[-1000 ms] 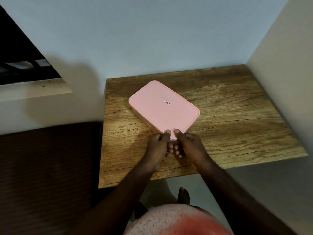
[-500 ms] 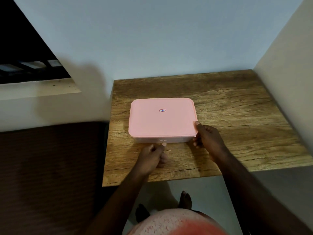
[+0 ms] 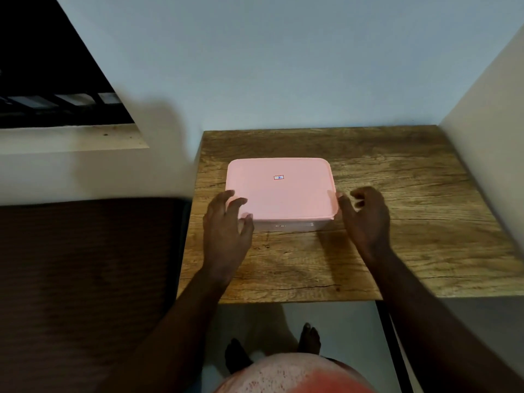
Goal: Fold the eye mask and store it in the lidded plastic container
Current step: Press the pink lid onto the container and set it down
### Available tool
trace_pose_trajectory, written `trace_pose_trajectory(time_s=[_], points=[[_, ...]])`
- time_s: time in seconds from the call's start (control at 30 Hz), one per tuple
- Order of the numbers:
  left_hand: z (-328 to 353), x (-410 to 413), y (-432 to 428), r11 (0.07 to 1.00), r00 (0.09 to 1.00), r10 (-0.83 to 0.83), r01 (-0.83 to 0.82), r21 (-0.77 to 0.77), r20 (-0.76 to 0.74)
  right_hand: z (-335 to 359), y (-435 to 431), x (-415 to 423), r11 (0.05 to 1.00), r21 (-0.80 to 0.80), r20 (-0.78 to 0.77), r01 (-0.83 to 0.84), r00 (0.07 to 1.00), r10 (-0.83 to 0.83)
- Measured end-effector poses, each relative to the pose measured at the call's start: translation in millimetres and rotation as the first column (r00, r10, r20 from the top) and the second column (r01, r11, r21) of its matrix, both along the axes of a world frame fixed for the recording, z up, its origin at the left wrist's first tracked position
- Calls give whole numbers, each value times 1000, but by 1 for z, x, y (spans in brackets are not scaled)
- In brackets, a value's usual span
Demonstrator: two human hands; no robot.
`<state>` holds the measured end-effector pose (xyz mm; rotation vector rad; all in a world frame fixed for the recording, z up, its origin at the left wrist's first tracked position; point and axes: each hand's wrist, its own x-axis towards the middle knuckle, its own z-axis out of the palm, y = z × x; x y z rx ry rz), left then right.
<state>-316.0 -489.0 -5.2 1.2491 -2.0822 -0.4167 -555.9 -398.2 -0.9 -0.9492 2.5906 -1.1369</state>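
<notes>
Left hand point(image 3: 226, 234) and right hand point(image 3: 367, 219) flank closed container point(image 3: 279, 194), contents hidden.

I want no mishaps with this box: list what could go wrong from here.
1. The container sits nearer the left edge of the table; a sideways push from the right hand could slide it off.
2. The left hand touches only the near-left corner of the lid; prying there may jerk the box.
3. No eye mask shows; the opaque lid hides whether it is inside.

A grainy brown wooden tabletop point(image 3: 397, 222) sits centre-right, in a corner between a pale blue-grey wall point(image 3: 283, 66) and a cream side wall point(image 3: 487, 137). At upper left, a dark window opening point(image 3: 42, 80) tops a cream ledge point(image 3: 71, 140).
</notes>
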Motion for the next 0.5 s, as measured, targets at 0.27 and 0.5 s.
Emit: trace_pose_trajectory(time_s=[0.27, 0.5], points=[[-24, -15, -11, 975, 884, -217, 213, 57, 413, -22, -15, 41, 734, 405, -347, -545, 651, 675], [-33, -27, -27, 992, 887, -111, 127, -6, 449, -16, -46, 34, 690, 517, -339, -507, 618, 709]])
